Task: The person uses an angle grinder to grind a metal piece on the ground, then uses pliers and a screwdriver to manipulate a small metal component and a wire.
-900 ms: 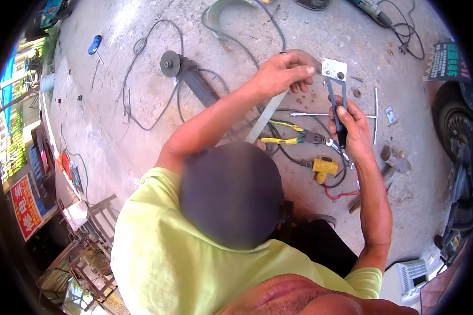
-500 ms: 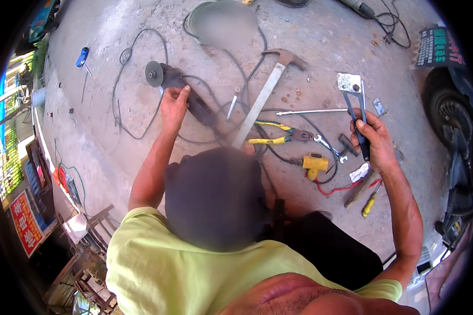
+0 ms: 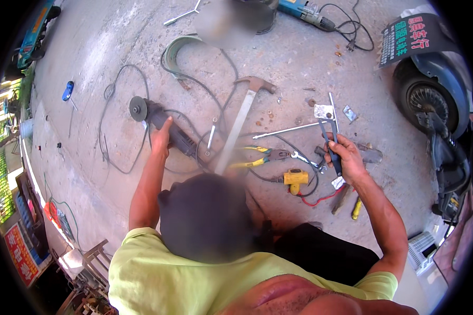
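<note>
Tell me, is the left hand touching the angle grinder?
Touching. In the head view, the left hand lies on the angle grinder, fingers on its dark body just behind the disc, with no gap showing between them.

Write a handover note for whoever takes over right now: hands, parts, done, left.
Left hand: closed on the body of the angle grinder, which lies on the concrete ground, disc pointing away.
Right hand: grips the pliers, raised; their jaws clamp a small metal plate.
Nearby: hammer, yellow-handled pliers, wrench.
Done: plate clamped, grinder in hand.
Left: grinder not lifted; disc and plate far apart.
</note>
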A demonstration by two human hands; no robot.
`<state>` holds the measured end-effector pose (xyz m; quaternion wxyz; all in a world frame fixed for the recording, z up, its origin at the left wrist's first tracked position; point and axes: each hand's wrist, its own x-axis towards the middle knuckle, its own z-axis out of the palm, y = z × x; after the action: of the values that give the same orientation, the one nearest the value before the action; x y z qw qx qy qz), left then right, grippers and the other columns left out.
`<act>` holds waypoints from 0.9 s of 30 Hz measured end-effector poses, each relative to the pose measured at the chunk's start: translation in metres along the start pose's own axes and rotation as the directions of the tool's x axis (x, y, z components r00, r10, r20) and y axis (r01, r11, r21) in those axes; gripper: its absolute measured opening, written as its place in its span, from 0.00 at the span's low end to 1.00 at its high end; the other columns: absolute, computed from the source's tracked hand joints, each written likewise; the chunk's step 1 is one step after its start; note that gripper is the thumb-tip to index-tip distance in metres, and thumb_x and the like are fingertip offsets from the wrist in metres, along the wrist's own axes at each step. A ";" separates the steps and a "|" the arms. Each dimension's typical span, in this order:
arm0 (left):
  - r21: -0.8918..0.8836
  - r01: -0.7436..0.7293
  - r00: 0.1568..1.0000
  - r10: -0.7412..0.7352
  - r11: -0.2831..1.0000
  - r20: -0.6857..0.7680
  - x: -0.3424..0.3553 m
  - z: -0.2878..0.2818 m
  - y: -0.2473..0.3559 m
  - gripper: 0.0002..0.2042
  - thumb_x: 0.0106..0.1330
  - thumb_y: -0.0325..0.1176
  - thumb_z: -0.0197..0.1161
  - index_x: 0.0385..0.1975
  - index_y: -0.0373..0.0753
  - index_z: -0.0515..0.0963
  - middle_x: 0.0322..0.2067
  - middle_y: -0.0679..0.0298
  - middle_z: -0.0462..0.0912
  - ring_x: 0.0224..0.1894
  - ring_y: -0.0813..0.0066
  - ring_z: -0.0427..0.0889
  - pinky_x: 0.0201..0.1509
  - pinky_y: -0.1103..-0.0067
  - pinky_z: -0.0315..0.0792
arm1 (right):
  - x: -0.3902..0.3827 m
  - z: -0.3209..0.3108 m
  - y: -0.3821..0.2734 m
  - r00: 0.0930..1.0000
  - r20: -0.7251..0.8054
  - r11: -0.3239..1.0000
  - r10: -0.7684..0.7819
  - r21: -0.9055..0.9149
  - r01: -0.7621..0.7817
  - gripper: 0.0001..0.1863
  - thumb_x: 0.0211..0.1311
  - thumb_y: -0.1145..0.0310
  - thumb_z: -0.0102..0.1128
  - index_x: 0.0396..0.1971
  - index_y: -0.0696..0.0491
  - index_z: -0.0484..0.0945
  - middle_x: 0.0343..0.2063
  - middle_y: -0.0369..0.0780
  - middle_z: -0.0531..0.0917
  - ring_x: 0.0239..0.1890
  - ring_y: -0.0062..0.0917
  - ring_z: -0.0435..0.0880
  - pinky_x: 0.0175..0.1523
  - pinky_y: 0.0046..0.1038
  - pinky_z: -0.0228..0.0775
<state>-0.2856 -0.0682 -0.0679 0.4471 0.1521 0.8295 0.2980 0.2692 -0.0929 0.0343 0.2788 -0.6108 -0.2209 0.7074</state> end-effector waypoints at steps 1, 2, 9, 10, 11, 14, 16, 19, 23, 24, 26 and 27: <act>0.014 -0.002 1.000 0.002 1.000 0.016 -0.001 0.003 0.002 0.33 0.60 0.54 0.71 0.57 0.35 0.74 0.45 0.59 0.81 0.44 0.64 0.81 0.43 0.61 0.76 | -0.001 0.001 -0.001 1.000 0.003 1.000 -0.005 0.003 0.005 0.19 0.70 0.66 0.59 0.57 0.57 0.75 0.33 0.37 0.81 0.27 0.19 0.80 0.29 0.22 0.71; 0.029 -0.006 0.999 0.005 1.000 0.032 -0.001 0.006 0.003 0.32 0.60 0.54 0.71 0.57 0.36 0.74 0.45 0.59 0.81 0.44 0.64 0.81 0.44 0.62 0.76 | -0.001 0.001 -0.003 1.000 0.003 1.000 -0.005 -0.003 0.005 0.19 0.70 0.66 0.59 0.57 0.57 0.74 0.33 0.37 0.81 0.27 0.19 0.79 0.30 0.22 0.71; -0.420 0.136 0.960 -0.014 0.897 0.281 0.000 -0.017 0.002 0.22 0.67 0.48 0.63 0.52 0.39 0.73 0.42 0.59 0.81 0.39 0.65 0.82 0.41 0.67 0.77 | -0.008 -0.002 -0.001 1.000 0.011 0.999 -0.020 -0.030 0.021 0.18 0.71 0.66 0.57 0.56 0.57 0.77 0.35 0.37 0.82 0.29 0.17 0.79 0.32 0.22 0.73; -0.441 0.143 0.954 -0.004 0.886 0.300 -0.006 -0.015 0.007 0.22 0.68 0.49 0.62 0.52 0.38 0.73 0.41 0.59 0.82 0.39 0.65 0.82 0.41 0.67 0.77 | -0.009 -0.004 0.001 1.000 0.004 1.000 -0.009 -0.017 0.009 0.18 0.71 0.66 0.57 0.56 0.57 0.77 0.35 0.38 0.82 0.29 0.17 0.79 0.32 0.22 0.73; -0.463 0.151 0.948 0.005 0.873 0.318 -0.014 -0.011 0.010 0.22 0.69 0.49 0.61 0.52 0.38 0.73 0.40 0.58 0.82 0.38 0.65 0.83 0.41 0.67 0.78 | -0.009 -0.006 0.004 1.000 -0.002 1.000 0.003 -0.006 -0.003 0.18 0.71 0.66 0.57 0.56 0.57 0.77 0.36 0.38 0.82 0.29 0.18 0.80 0.32 0.23 0.73; -0.504 0.123 0.929 0.080 0.855 0.361 -0.020 -0.004 0.022 0.22 0.70 0.50 0.60 0.51 0.36 0.73 0.39 0.57 0.83 0.37 0.65 0.83 0.41 0.69 0.79 | -0.006 -0.006 0.012 1.000 -0.013 1.000 0.008 0.013 -0.007 0.18 0.71 0.65 0.58 0.56 0.57 0.76 0.36 0.38 0.82 0.28 0.19 0.80 0.32 0.23 0.73; -0.507 0.084 0.909 0.142 0.858 0.392 -0.032 0.000 0.030 0.22 0.70 0.50 0.59 0.51 0.36 0.73 0.39 0.57 0.83 0.37 0.65 0.83 0.40 0.68 0.79 | -0.004 -0.004 0.008 1.000 -0.011 1.000 0.002 0.015 -0.001 0.18 0.71 0.65 0.58 0.56 0.58 0.76 0.36 0.38 0.82 0.28 0.19 0.80 0.32 0.23 0.73; -0.552 0.018 0.878 0.250 0.834 0.407 -0.039 0.004 0.045 0.24 0.70 0.50 0.60 0.52 0.34 0.74 0.41 0.55 0.83 0.38 0.65 0.84 0.41 0.68 0.81 | -0.002 -0.003 0.009 1.000 -0.017 0.999 0.003 0.033 -0.003 0.19 0.70 0.65 0.58 0.56 0.59 0.74 0.35 0.38 0.82 0.28 0.19 0.80 0.31 0.23 0.72; -0.607 -0.027 0.826 0.360 0.794 0.434 -0.035 0.006 0.080 0.25 0.73 0.48 0.58 0.55 0.31 0.72 0.44 0.52 0.83 0.43 0.63 0.85 0.48 0.66 0.81 | 0.010 -0.018 0.016 0.997 -0.066 0.999 -0.035 -0.023 0.033 0.20 0.70 0.64 0.59 0.57 0.57 0.75 0.34 0.36 0.81 0.28 0.18 0.80 0.31 0.22 0.71; -0.618 -0.065 0.789 0.419 0.784 0.449 -0.033 0.004 0.096 0.24 0.74 0.47 0.57 0.56 0.30 0.71 0.44 0.51 0.83 0.44 0.61 0.84 0.51 0.65 0.80 | 0.007 -0.020 0.018 0.994 -0.096 0.999 -0.052 -0.015 0.051 0.20 0.70 0.64 0.59 0.58 0.57 0.75 0.33 0.35 0.81 0.28 0.17 0.79 0.31 0.21 0.71; -0.656 -0.172 0.729 0.543 0.735 0.418 -0.027 0.004 0.131 0.27 0.73 0.48 0.55 0.56 0.28 0.70 0.47 0.48 0.80 0.48 0.57 0.82 0.55 0.62 0.78 | -0.002 -0.024 0.021 0.990 -0.139 0.999 -0.028 -0.034 0.024 0.21 0.70 0.63 0.59 0.59 0.55 0.75 0.33 0.34 0.81 0.28 0.16 0.79 0.31 0.20 0.70; -0.702 -0.192 0.689 0.603 0.686 0.402 -0.024 0.003 0.151 0.27 0.72 0.49 0.55 0.56 0.27 0.69 0.49 0.46 0.79 0.50 0.56 0.81 0.57 0.61 0.77 | -0.005 -0.030 0.025 0.991 -0.134 1.000 -0.014 -0.030 0.010 0.21 0.70 0.63 0.59 0.59 0.55 0.75 0.34 0.33 0.81 0.28 0.15 0.79 0.31 0.19 0.70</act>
<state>-0.2717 0.0372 0.0416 0.6301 0.2739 0.4400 0.5782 0.2964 -0.1159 0.0167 0.2882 -0.6596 -0.2154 0.6599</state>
